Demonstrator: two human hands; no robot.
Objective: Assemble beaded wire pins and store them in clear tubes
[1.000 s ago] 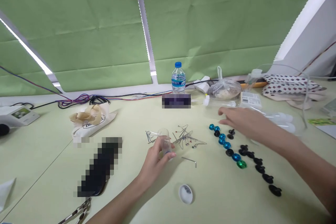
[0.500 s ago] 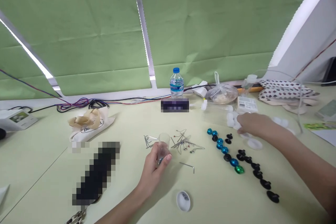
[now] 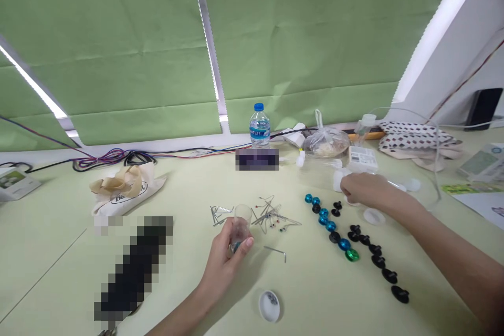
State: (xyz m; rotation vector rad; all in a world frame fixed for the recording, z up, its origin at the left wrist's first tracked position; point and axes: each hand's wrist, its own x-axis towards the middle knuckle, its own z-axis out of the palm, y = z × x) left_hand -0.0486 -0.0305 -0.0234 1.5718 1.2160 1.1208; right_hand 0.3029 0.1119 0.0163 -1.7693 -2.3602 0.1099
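My left hand [image 3: 226,252] is wrapped around a clear plastic tube [image 3: 242,215] with its open end up; something small and dark lies at the bottom. My right hand [image 3: 361,188] reaches to the right among clear tubes and white caps, fingers bent together beside a white cap [image 3: 337,180]. What its fingertips grip, if anything, is hidden. Behind the left hand lie thin metal pins with small beads [image 3: 271,216] and several hex keys [image 3: 220,213]. A single hex key [image 3: 277,251] is closer. A white cap with small dark bits [image 3: 269,306] lies in front.
Blue, black and green round knobs [image 3: 331,226] form a slanting row, with black knobs [image 3: 378,261] beside them. A water bottle [image 3: 259,128], a plastic bag [image 3: 326,142] and cables [image 3: 114,157] line the back. A cloth pouch [image 3: 129,189] lies left.
The view has shifted slightly, so the table things appear a little further left. My right hand has moved slightly towards the cap's side; my left hand keeps hold of the tube.
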